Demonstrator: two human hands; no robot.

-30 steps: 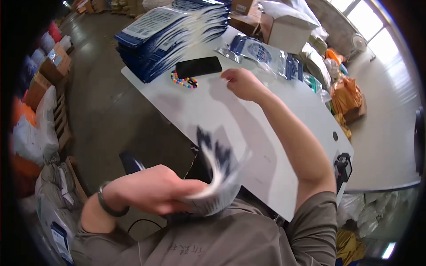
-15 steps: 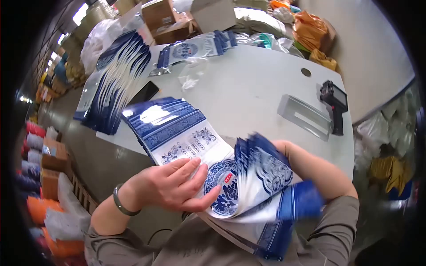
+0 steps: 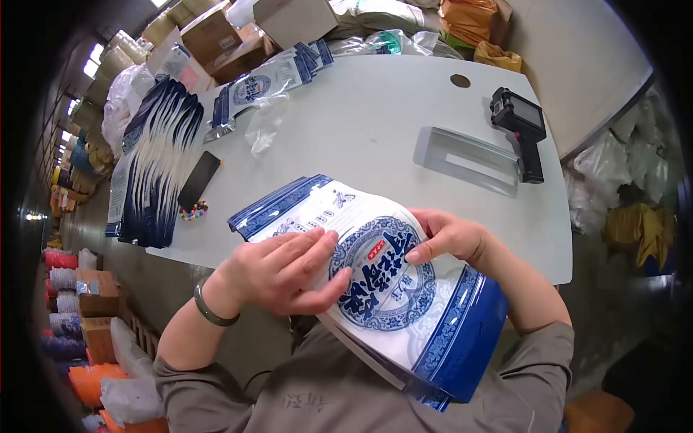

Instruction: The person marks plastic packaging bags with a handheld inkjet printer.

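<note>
A stack of flat white-and-blue printed packaging bags (image 3: 390, 281), with a round blue emblem, lies slanted in front of my body. Its upper left end reaches over the table's near edge, and its lower right end is near my lap. My left hand (image 3: 289, 267), with a dark bangle at the wrist, rests on the stack's left part, its fingers stretched out flat. My right hand (image 3: 451, 238) grips the stack's upper right edge, thumb on top beside the emblem and the other fingers mostly hidden beneath.
On the white table (image 3: 361, 130) lie a fanned pile of bags (image 3: 155, 166), a phone (image 3: 199, 180), more bags (image 3: 260, 86), a clear plastic bag (image 3: 266, 126), a clear plastic frame (image 3: 465, 162) and a black handheld device (image 3: 521, 130). Cardboard boxes (image 3: 209, 36) stand beyond.
The bags that were bent up and fanned at the right now lie flat on the stack. My right hand has come from behind them to the top edge. The view has shifted.
</note>
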